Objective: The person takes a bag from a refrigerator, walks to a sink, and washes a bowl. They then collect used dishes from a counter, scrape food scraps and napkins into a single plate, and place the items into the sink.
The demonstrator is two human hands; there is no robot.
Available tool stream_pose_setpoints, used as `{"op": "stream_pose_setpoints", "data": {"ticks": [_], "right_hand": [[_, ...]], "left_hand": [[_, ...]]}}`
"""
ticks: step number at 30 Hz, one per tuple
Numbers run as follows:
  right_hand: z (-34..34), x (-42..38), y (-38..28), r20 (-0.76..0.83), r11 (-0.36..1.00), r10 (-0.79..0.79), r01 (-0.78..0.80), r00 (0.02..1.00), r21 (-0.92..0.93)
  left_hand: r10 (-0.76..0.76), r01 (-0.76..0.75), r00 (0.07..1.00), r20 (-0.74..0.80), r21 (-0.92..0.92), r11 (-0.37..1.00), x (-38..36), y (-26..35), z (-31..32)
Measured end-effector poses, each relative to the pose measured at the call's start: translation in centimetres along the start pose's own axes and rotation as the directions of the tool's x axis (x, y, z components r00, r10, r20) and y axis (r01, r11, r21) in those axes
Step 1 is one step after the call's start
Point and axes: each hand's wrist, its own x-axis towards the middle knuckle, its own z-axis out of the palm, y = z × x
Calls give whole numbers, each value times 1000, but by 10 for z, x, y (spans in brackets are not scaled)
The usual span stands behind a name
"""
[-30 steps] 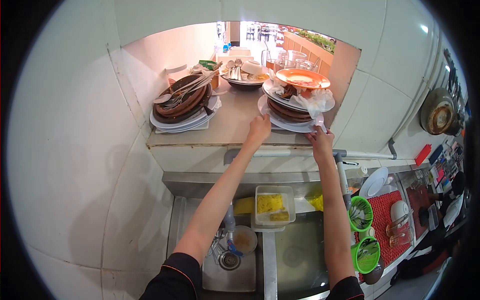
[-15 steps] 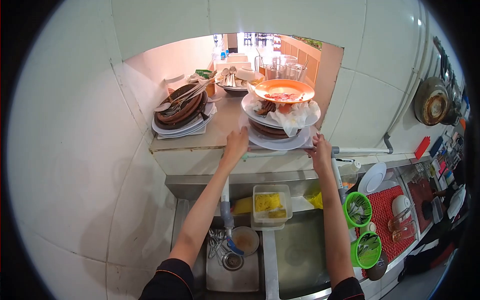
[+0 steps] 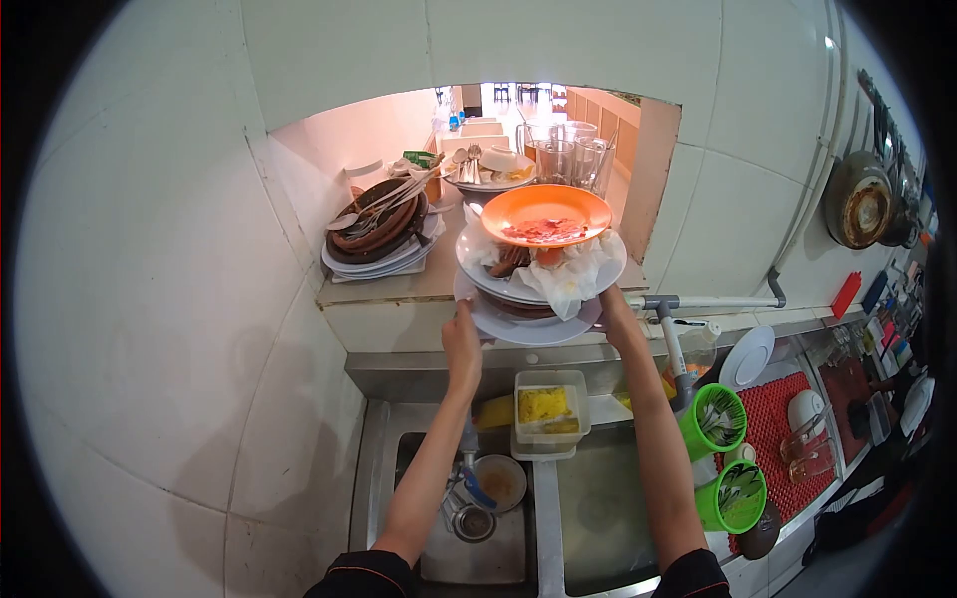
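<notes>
Both my hands hold a stack of dirty plates in front of the wall opening. My left hand is closed on the left rim of the bottom white plate. On the other side, my right hand grips the stack's right edge, its fingers partly hidden underneath. An orange plate with red sauce smears tops the pile, tilted toward me. Crumpled tissue and food scraps lie beneath it on further white plates, with brown dishes between them.
Brown dishes and white plates are piled left on the ledge. Glasses stand behind. Below are a two-basin sink, a tub with yellow sponges, and a pipe tap. Green cutlery baskets stand right.
The stack of plates has come off the ledge toward me and lower, with both hands on it. My view has shifted slightly.
</notes>
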Motion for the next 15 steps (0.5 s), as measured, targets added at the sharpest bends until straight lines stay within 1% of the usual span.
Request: {"op": "stream_pose_setpoints", "data": {"ticks": [1, 3, 4, 7, 9, 10, 12, 13, 15], "right_hand": [[7, -18, -12, 23, 999, 8, -9, 1000, 42], [5, -11, 6, -27, 980, -11, 5, 1000, -200], [5, -7, 15, -49, 948, -29, 12, 998, -318], [11, -13, 30, -166, 924, -208, 138, 964, -356], [14, -26, 31, -169, 933, -235, 174, 957, -316], [14, -32, 31, -172, 935, -250, 192, 953, -299], [8, -42, 43, -183, 937, -224, 160, 957, -312], [9, -50, 43, -188, 937, -211, 144, 959, -317], [6, -70, 39, -114, 935, -193, 147, 975, -321]], "left_hand": [[3, -4, 999, -48, -15, 1000, -6, 3, -1], [10, -17, 990, -142, -50, 999, -17, 9, 1], [20, -29, 989, -144, -61, 998, -21, 11, 1], [67, -84, 982, -177, -90, 992, -33, 10, -8], [109, -137, 969, -223, -115, 984, -36, -3, -13], [83, -103, 974, -212, -85, 991, -43, -1, -17], [23, -29, 982, -190, -26, 999, -59, 6, -25], [57, -61, 978, -199, -14, 998, -63, -1, -28], [121, -121, 968, -219, 16, 993, -68, -15, -36]]}}
